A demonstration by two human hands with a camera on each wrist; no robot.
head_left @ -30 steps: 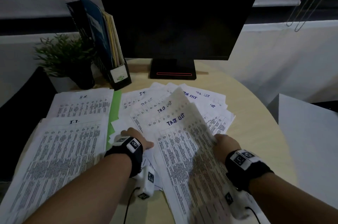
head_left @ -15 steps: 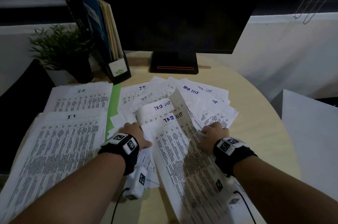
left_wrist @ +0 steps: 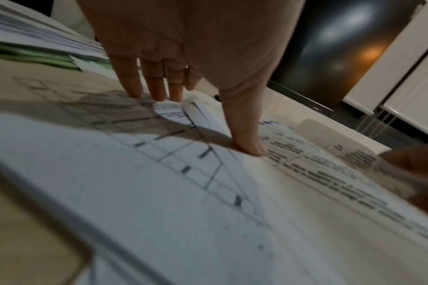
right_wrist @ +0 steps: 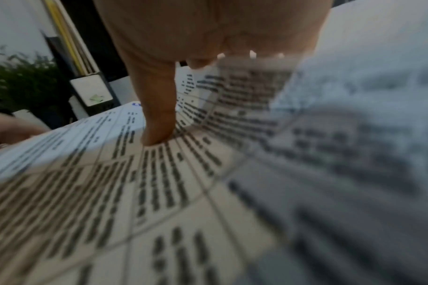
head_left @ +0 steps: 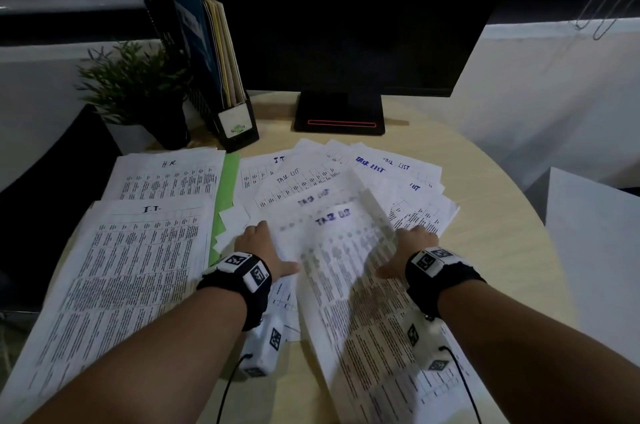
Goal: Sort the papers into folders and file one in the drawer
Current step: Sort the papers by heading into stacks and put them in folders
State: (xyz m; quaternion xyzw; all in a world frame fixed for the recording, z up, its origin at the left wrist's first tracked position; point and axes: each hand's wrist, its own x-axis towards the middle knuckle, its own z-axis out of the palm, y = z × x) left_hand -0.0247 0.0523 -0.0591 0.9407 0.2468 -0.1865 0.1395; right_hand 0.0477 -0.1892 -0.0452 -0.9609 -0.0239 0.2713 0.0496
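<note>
Several loose sheets headed TASK LIST [head_left: 374, 167] fan across the round table [head_left: 502, 271]. My left hand [head_left: 263, 247] lies flat on the fan's left side. In the left wrist view my left hand [left_wrist: 200, 119] presses straight fingers [left_wrist: 154, 92] and the thumb onto the paper. My right hand [head_left: 405, 250] lies on the right side. Its thumb [right_wrist: 156, 131] presses the top sheet [head_left: 349, 305], and a raised, blurred sheet [right_wrist: 329, 115] hides its fingers. Sorted stacks headed HR [head_left: 166, 177] and IT [head_left: 138, 267] lie left, over a green folder [head_left: 227, 188].
A dark monitor [head_left: 346, 25] stands at the back on its base [head_left: 339, 115]. A black file holder [head_left: 239, 125] with folders and a potted plant [head_left: 138, 84] sit at the back left. A white box [head_left: 595, 250] stands beyond the table's right edge.
The sheet my right hand held up has dropped toward the pile and is blurred. Both hands have slid forward over the task list papers and now lie flat.
</note>
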